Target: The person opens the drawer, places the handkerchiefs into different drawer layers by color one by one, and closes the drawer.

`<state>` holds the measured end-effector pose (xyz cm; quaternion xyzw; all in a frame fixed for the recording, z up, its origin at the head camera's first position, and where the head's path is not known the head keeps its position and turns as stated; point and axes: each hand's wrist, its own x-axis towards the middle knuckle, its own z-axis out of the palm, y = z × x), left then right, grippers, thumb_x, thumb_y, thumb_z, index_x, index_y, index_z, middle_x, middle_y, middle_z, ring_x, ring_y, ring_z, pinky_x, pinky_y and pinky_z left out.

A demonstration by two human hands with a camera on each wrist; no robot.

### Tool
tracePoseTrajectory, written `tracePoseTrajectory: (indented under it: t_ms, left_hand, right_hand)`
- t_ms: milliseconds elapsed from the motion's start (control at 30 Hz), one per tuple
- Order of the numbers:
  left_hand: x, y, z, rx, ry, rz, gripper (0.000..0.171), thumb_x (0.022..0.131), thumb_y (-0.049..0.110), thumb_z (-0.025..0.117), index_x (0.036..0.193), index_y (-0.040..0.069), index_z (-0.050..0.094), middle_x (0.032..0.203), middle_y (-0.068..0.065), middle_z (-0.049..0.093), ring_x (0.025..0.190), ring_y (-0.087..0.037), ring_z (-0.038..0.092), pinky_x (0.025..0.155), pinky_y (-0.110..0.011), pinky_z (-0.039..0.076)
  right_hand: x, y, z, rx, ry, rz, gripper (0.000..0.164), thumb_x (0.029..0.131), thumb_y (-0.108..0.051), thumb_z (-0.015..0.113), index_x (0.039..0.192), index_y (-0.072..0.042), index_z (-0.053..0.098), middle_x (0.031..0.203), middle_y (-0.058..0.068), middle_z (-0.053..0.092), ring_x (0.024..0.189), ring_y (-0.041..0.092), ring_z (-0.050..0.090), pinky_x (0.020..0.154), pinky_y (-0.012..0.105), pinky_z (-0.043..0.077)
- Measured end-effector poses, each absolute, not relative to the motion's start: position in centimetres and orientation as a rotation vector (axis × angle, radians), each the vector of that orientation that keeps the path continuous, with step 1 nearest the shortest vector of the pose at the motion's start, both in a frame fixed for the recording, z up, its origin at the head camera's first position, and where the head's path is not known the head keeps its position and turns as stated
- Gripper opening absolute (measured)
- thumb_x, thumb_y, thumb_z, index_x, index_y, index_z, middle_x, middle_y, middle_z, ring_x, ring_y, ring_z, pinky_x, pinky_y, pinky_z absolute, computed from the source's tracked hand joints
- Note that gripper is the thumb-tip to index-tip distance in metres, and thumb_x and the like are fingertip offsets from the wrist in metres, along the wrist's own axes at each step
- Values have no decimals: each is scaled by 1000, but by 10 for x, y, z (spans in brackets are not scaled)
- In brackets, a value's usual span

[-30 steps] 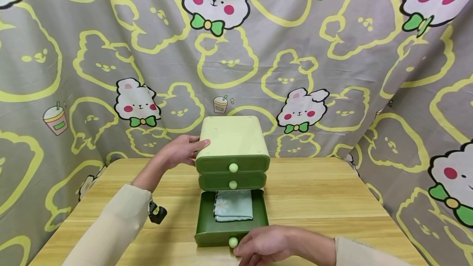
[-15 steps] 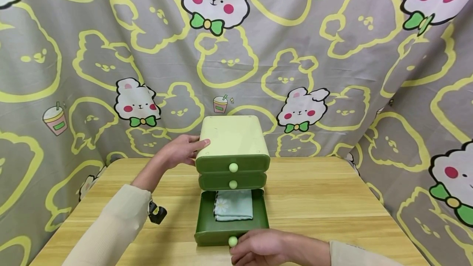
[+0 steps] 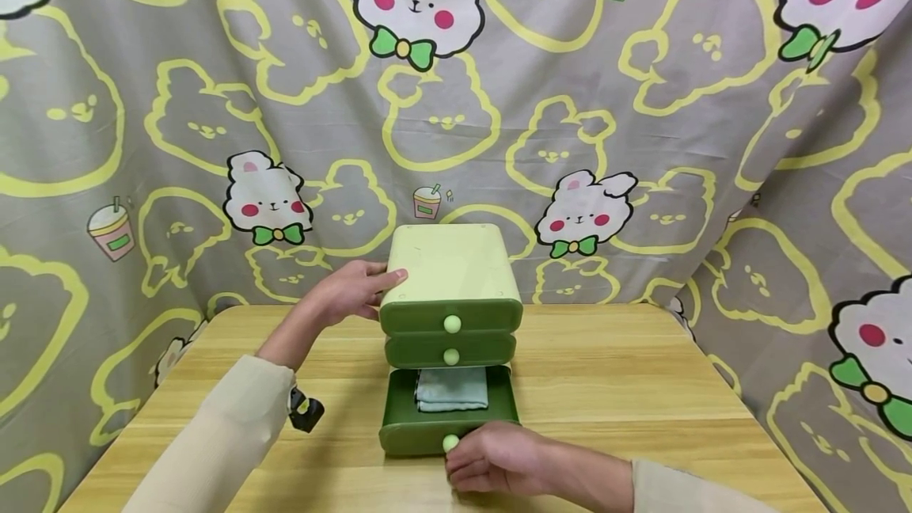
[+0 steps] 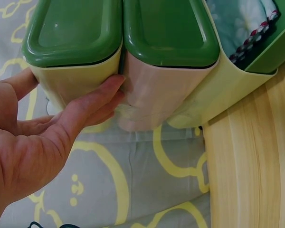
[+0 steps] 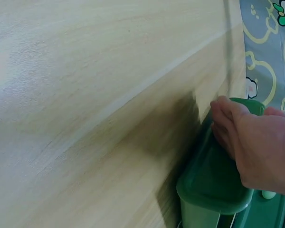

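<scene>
A small cabinet (image 3: 449,260) with a pale yellow top and green drawer fronts stands on the table. Its bottom drawer (image 3: 409,438) is pulled part way out, with a folded light blue cloth (image 3: 452,388) inside. The left hand (image 3: 356,291) rests on the cabinet's upper left side, its thumb over the top edge. In the left wrist view its fingers (image 4: 92,102) lie fairly straight along the side wall. The right hand (image 3: 499,457) presses the bottom drawer's front beside its round knob (image 3: 450,442). In the right wrist view this hand hides that knob.
The upper drawer (image 3: 416,317) and middle drawer (image 3: 413,351) are closed. Wooden table surface (image 3: 613,394) extends on both sides. A grey patterned curtain (image 3: 456,85) hangs close behind. A black device (image 3: 305,410) sits at the left wrist.
The right hand has pushed the bottom drawer part of the way back into the cabinet, and the cloth has moved in with it. The left hand has kept its place.
</scene>
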<state>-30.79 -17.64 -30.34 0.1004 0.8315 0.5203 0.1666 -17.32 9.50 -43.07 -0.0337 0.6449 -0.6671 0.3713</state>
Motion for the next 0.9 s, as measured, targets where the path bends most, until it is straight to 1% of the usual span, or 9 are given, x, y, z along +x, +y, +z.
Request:
tracePoseTrajectory:
  t_ms: [167, 267, 367, 467, 667, 900]
  left_hand:
    - [-308, -176, -303, 284, 2373, 1479, 73, 105, 47, 53, 158, 1, 31, 130, -20, 67, 116, -28, 68, 85, -39, 61]
    - [-307, -176, -303, 283, 2376, 1478, 73, 105, 47, 53, 158, 1, 32, 130, -20, 67, 116, -28, 67, 86, -39, 61]
    - [-307, -176, -302, 283, 2376, 1477, 72, 105, 46, 52, 158, 1, 32, 129, -19, 67, 115, -28, 68, 86, -40, 61]
    - [-307, -176, -302, 280, 2377, 1475, 71, 105, 46, 52, 158, 1, 33, 128, -19, 68, 114, -27, 68, 85, -39, 61]
    - [-307, -176, -303, 277, 2381, 1475, 71, 105, 46, 52, 158, 1, 33, 129, -19, 67, 115, -27, 67, 86, -39, 61]
    - [-307, -176, -302, 270, 2390, 1471, 70, 106, 46, 52, 157, 2, 34, 129, -19, 67, 113, -26, 68, 84, -38, 60]
  right_hand:
    - [-177, 90, -431, -38, 1672, -1798, 32, 96, 1, 57, 122, 21, 58, 118, 32, 63, 103, 29, 68, 100, 42, 56]
    - [-182, 88, -431, -12, 1675, -1833, 36, 98, -2, 56, 125, 22, 56, 120, 34, 62, 104, 29, 68, 99, 40, 56]
    - [-188, 87, -431, 8, 1673, -1863, 40, 98, -5, 58, 126, 23, 53, 121, 36, 61, 108, 33, 68, 100, 40, 55]
    - [-196, 86, -432, 23, 1665, -1888, 39, 97, -6, 59, 125, 22, 53, 121, 35, 60, 109, 34, 68, 100, 40, 55]
    - [-210, 82, -438, 39, 1693, -1921, 35, 99, -7, 59, 120, 19, 56, 114, 31, 64, 103, 33, 71, 96, 38, 57]
    - [-223, 77, -444, 80, 1721, -1989, 31, 101, -5, 56, 122, 19, 58, 104, 27, 69, 105, 39, 71, 92, 38, 59]
